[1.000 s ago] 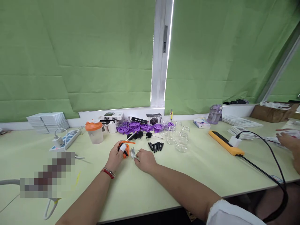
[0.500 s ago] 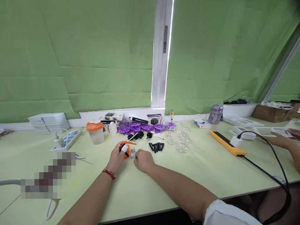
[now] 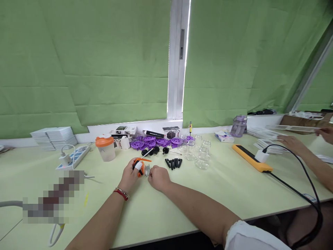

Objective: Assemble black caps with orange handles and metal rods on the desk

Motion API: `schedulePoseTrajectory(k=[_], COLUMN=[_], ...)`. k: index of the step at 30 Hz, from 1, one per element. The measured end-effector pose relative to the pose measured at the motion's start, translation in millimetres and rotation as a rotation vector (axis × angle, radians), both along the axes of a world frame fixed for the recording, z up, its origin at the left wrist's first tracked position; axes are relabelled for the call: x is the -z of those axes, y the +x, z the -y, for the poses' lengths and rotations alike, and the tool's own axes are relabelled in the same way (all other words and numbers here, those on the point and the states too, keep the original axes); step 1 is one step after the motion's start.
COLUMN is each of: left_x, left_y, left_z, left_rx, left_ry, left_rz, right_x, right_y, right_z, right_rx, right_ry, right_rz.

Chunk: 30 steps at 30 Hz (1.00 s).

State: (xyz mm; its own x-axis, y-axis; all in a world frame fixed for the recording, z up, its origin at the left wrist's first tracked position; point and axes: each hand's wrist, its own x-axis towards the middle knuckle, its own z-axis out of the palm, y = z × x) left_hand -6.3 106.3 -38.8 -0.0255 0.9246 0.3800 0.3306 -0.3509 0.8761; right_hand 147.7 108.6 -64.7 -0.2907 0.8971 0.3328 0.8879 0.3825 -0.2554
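My left hand (image 3: 129,176), with a white wrap on one digit, is closed around an orange and black plastic part (image 3: 141,169) at the table's middle. Right beside it lie several short metal rods (image 3: 147,170). My right hand (image 3: 159,177) rests on the table just right of the rods, its fingers curled in. Whatever it may hold is hidden. Several small black plastic pieces (image 3: 173,163) lie beyond it. Farther back are black round knobs (image 3: 156,150), some with thin metal shafts, and a pile of purple spoked plastic parts (image 3: 149,141).
Clear glass jars (image 3: 202,158) stand right of centre. An orange-lidded cup (image 3: 105,148) and a power strip (image 3: 78,156) are at left. A yellow power strip (image 3: 251,158) with a black cable lies at right, near a co-worker's hand (image 3: 291,143) and white frames (image 3: 269,146).
My two hands have stayed almost where they were. At the right, the co-worker's hands have shifted and a white frame is now lifted toward the back.
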Motion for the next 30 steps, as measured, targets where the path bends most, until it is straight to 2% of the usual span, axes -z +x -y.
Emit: schedulePoseTrajectory(k=[11,18,21,26,30], left_x=[-7.3,-5.9,-6.9,-5.8,0.9], left_y=[3,3,4,4,4], left_z=[7,5,6,6,5], left_rx=[0.008,-0.001,0.003,0.007,0.059], left_ry=[-0.026,-0.024,-0.037,-0.043,-0.062], left_rz=[0.029,0.039,0.043,0.059,0.056], right_x=[-4.3,-14.6,-16.8,-21.6,-31.9], right_y=[9,21,28,36,40], right_z=[6,0,-4,-9,-8], right_rx=[-0.021,-0.106,-0.168,-0.237,-0.243], right_ry=[0.021,-0.015,-0.091,-0.333,-0.349], right_rz=[-0.177,-0.475,-0.642,-0.998,-1.170])
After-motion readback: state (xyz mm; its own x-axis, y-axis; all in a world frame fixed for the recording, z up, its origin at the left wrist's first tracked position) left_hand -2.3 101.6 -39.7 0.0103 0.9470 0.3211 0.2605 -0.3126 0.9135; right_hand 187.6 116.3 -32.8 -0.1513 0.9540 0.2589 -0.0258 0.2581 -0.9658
